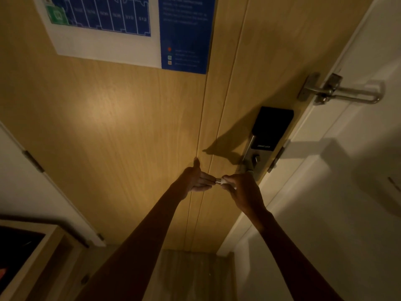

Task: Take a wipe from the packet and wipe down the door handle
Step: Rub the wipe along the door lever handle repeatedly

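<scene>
The metal door handle (217, 181) juts left from the smart lock (263, 137) on the wooden door (121, 131); only its tip shows. My right hand (243, 190) is wrapped over the lever with a white wipe (226, 180) pressed between fingers and metal. My left hand (195, 179) hovers just left of the handle's end, fingers apart, fingertips near the tip; I cannot tell whether they touch it. The wipe packet is not in view.
A swing-bar door guard (340, 90) sits above the lock across the door edge and white frame (325, 127). A blue and white evacuation plan (130, 29) hangs on the door. A hinged white frame (32, 159) and a wooden cabinet (32, 257) stand at left.
</scene>
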`<control>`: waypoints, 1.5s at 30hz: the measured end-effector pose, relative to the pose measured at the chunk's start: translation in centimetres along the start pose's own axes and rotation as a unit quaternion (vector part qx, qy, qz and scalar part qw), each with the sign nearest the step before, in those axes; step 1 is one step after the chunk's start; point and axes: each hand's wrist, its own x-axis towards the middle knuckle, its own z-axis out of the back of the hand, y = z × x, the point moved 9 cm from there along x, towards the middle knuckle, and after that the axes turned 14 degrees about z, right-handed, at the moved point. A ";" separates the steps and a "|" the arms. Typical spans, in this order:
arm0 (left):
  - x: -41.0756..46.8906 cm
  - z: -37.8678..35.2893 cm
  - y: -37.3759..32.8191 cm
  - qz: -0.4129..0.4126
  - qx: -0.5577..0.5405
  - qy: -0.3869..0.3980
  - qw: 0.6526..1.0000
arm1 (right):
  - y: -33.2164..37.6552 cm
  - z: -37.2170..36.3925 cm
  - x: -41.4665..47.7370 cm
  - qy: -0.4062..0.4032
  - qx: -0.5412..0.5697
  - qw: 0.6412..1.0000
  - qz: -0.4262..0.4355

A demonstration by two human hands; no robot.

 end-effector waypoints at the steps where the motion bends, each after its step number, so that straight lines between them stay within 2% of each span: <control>1: 0.0 -0.1 0.0 0.000 0.003 0.001 1.000 | -0.4 0.1 -0.6 -0.014 -0.008 1.000 -0.021; 3: 0.0 -0.1 -0.1 -0.001 0.005 -0.002 1.000 | -0.3 -0.4 -0.2 -0.013 -0.012 0.999 -0.032; 7: -0.1 0.0 -0.2 -0.004 0.004 -0.008 1.000 | 0.9 -0.7 1.4 0.051 0.010 0.999 0.010; 10: -0.1 -0.2 -0.2 -0.003 0.001 0.000 1.000 | -0.8 1.4 -0.5 0.008 -0.009 1.000 -0.019; 12: 0.0 -0.2 -0.3 -0.006 -0.001 -0.003 1.000 | -0.5 1.1 -0.2 0.009 -0.007 1.000 -0.013; 16: -0.1 -0.1 -0.5 -0.009 0.018 -0.016 1.000 | 0.8 -1.1 1.4 0.065 0.022 0.998 0.006; 20: -0.1 -0.3 -0.5 0.000 0.020 -0.009 1.000 | -1.1 0.5 -0.6 0.030 -0.010 0.999 -0.019; 25: 0.1 -0.2 -0.5 0.006 0.021 -0.016 1.000 | 0.8 -0.4 0.4 0.047 -0.020 0.998 0.029; 29: 0.1 -0.5 -0.4 0.008 0.020 -0.004 1.000 | -2.1 2.0 -2.1 0.003 -0.063 0.998 -0.011; 31: 0.0 -0.5 -0.6 0.002 0.021 -0.011 1.000 | -1.4 1.1 -1.7 -0.002 -0.096 0.995 -0.011; 34: 0.1 -0.5 -0.5 0.004 0.020 -0.015 1.000 | 0.9 -0.9 -0.7 0.001 -0.092 0.995 0.028; 36: 0.0 -0.5 -0.5 0.004 0.016 -0.011 1.000 | -0.4 -0.3 -1.8 0.002 -0.089 0.995 0.033; 39: 0.2 -0.4 -0.2 -0.001 -0.003 -0.013 1.000 | -4.4 1.9 -4.6 -0.063 -0.037 0.997 -0.036; 40: 0.2 -0.4 -0.3 -0.004 -0.008 -0.014 1.000 | -4.2 1.7 -4.7 -0.077 -0.036 0.996 -0.035; 42: 0.4 -0.4 -0.3 -0.005 -0.005 -0.017 1.000 | -1.6 -0.1 -3.6 -0.080 -0.078 0.994 0.019; 45: 0.5 -0.3 -0.3 -0.008 0.008 -0.025 1.000 | 0.0 -0.9 -3.0 -0.086 -0.058 0.993 0.056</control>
